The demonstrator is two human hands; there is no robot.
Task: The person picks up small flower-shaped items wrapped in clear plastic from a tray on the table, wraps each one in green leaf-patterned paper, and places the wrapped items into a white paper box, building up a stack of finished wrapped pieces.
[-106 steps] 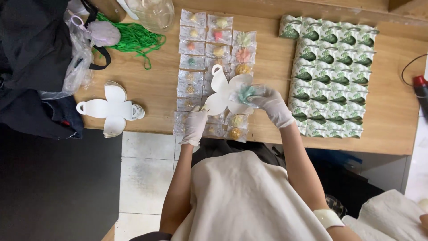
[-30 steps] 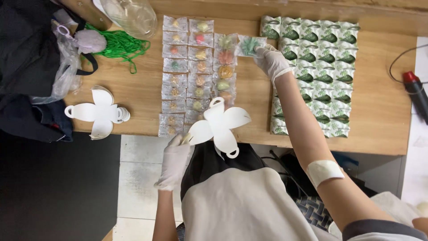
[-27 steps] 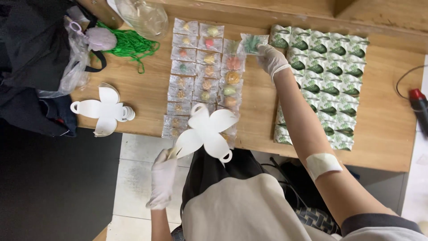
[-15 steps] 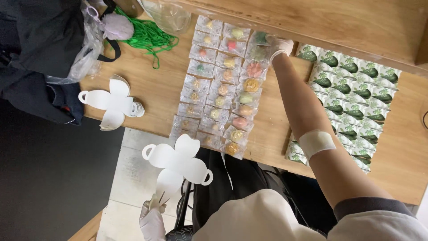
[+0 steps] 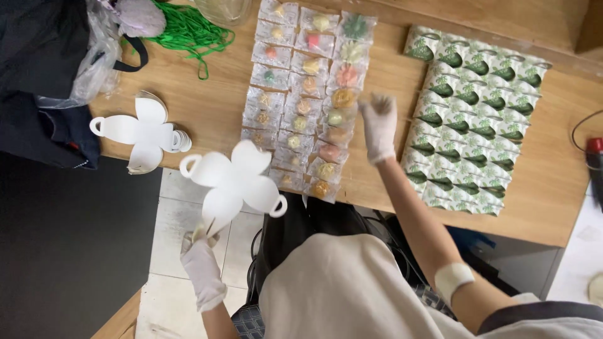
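White gloves on left hand [image 5: 202, 270] and right hand [image 5: 379, 125]; white flower-shaped cutout [image 5: 233, 180], another white cutout stack [image 5: 139, 130] at left; green cord [image 5: 188, 28] upper left; clear sweet packets [image 5: 311, 94] pink, yellow, orange, green; white packets with green leaf pattern [image 5: 474, 119] right; tan wood table [image 5: 213, 107].

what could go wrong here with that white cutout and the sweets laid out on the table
The left hand pinches the white flower-shaped cutout by one petal only, off the table, so it may bend or slip. The right hand hovers over the clear sweet packets; the nearest ones lie at the table edge and could be nudged off.
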